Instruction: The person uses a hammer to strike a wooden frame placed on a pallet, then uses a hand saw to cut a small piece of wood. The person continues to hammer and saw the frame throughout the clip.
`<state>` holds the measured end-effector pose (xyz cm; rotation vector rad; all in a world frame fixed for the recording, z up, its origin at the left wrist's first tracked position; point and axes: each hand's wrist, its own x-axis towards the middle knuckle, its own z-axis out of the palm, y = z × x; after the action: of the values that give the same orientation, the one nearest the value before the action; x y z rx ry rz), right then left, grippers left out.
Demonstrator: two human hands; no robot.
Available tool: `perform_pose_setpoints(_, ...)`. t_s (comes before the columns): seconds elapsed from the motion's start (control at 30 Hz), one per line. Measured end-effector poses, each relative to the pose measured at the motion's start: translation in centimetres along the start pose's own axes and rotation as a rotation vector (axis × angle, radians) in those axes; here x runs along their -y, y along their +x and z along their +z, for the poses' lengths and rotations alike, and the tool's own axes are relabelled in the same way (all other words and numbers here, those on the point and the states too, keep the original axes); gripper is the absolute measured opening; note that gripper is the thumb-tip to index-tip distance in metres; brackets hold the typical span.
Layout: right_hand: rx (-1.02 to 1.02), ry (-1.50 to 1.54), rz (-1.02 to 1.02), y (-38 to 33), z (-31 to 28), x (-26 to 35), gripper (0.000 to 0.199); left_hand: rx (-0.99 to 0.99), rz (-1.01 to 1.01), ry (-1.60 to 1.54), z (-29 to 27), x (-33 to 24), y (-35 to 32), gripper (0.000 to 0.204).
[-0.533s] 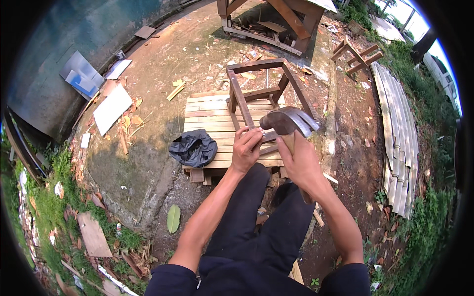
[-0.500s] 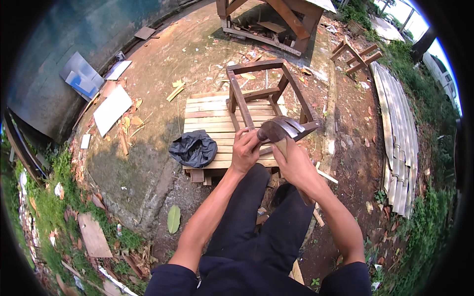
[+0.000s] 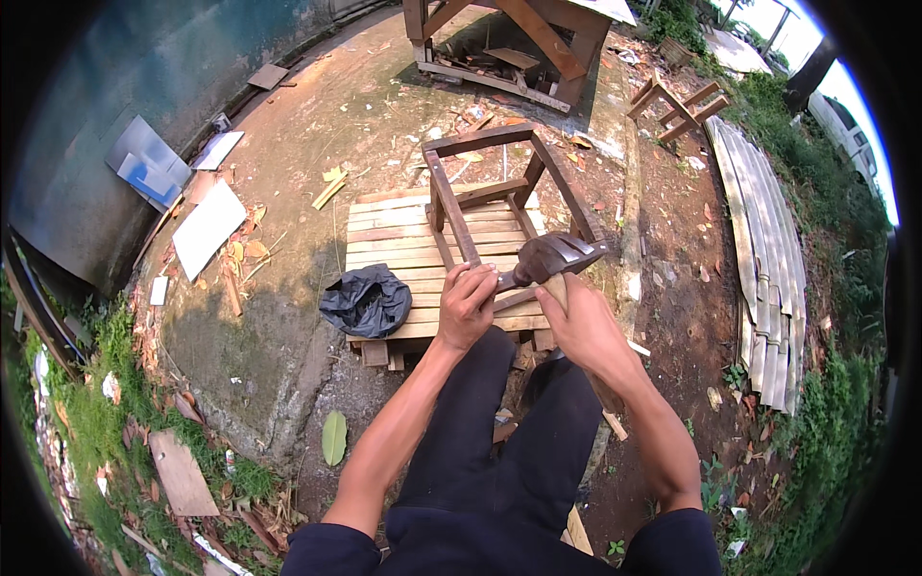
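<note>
One dark-steel claw hammer [image 3: 553,257], picture centre, is gripped by the right hand [image 3: 581,319]; the left hand [image 3: 467,300] clamps a brown square wooden stool frame [image 3: 452,206]; seemingly hammering, calling for careful aim next.

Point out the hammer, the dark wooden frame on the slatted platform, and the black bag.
Hammer [image 3: 547,256]: head view, on its metal head.
Dark wooden frame [image 3: 452,206]: head view, on its left upper rail.
Black bag [image 3: 367,300]: head view, on its crumpled middle.

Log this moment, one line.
left hand: at corner of frame | right hand: gripping hammer | hammer: head beside left hand | frame: on slatted table | bag: left
</note>
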<state>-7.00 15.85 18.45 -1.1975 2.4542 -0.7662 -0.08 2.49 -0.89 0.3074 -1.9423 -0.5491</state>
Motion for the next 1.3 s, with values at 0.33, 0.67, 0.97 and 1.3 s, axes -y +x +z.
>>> perform_pose_setpoints(0.33, 0.137, -0.039, -0.038, -0.1, 0.7, 0.2, 0.033, -0.017, 0.041, -0.007, 0.6, -0.4, -0.6, 0.019)
perform_pose_setpoints(0.67, -0.125, 0.154, -0.126, -0.4, -0.5, 0.1, 0.034, -0.118, -0.078, -0.048, 1.5, -0.3, -1.4, 0.023)
perform_pose_setpoints(0.97, -0.012, 0.076, -0.035, -0.1, -0.8, -1.0, 0.04, -0.197, -0.082, -0.075, 2.3, -0.5, -1.7, 0.023)
perform_pose_setpoints(1.3, 0.126, 0.034, 0.033, -0.7, 1.5, -2.5, 0.042, -0.347, -0.156, -0.055, 3.3, -2.1, -1.2, 0.014)
